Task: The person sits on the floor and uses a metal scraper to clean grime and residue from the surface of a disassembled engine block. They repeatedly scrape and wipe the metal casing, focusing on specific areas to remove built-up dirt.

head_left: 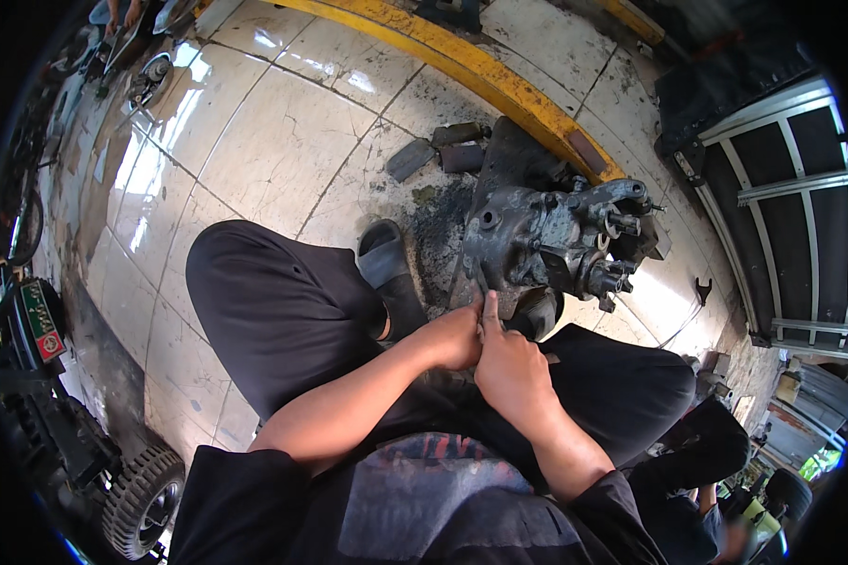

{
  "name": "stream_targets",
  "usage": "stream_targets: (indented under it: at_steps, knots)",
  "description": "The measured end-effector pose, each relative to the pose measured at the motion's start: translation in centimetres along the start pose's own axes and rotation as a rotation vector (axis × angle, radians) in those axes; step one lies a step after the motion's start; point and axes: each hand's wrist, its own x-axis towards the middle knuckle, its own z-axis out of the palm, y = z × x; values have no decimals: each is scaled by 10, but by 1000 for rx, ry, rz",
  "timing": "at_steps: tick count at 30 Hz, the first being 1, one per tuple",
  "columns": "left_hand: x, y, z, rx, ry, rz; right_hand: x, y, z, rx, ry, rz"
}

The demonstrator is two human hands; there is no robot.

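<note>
A dark grey, greasy metal casting, with bolts and stubs on its right side, lies on the floor in front of my knees. At its near left edge my two hands meet. My left hand is closed, with its fingers tucked against the right one. My right hand is closed too, its index finger stretched forward along a thin, dark, narrow piece that reaches to the casting. What lies inside both grips is mostly hidden by the fingers.
Beyond the casting runs a yellow steel beam. Several worn blocks lie left of it, near my sandalled foot. A black panel with silver bars stands at right. A treaded wheel is at lower left. Another person's dark-clothed leg is at lower right.
</note>
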Motion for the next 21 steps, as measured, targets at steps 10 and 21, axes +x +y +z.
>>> stream_targets:
  at_steps: [10,21]
  knots:
    - [-22,4,1,-46,66,155,-15,-12,5,-21,-49,20]
    - [1,-26,5,-702,331,-139,-2,14,45,480,79,-42]
